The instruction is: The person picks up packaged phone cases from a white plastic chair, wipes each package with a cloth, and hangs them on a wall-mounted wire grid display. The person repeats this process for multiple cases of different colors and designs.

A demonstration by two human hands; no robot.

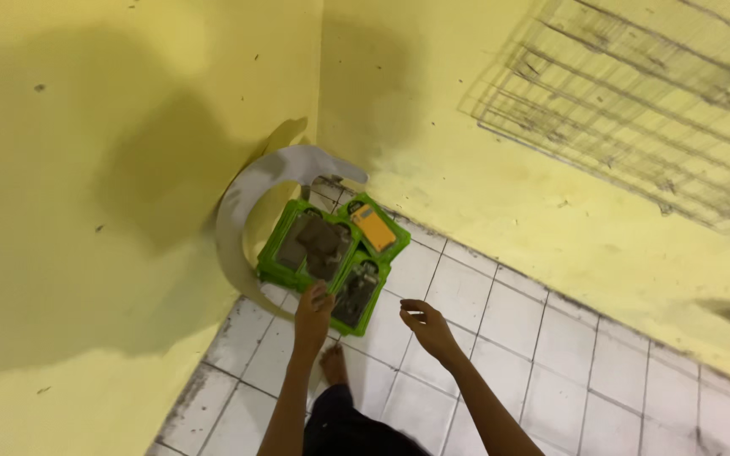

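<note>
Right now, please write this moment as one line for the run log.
left hand: on edge of green tray | right hand: open, holds nothing, above tiled floor | tray: in yellow wall corner, beside grey curved piece

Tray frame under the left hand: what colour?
Bright green tray, seen in the head view; the left hand touches its near edge.

I saw a floor of white square tiles (500, 321) with dark, grimy grout, running into the corner of two yellow walls. At about eleven o'clock, tight in that corner, lay a green tray case (331, 257) holding dark grey blocks and one orange piece. A grey curved ring-shaped part (242, 207) stood on the tiles at ten o'clock, leaning against the wall. My bare foot (333, 365) rested at six o'clock.
</note>
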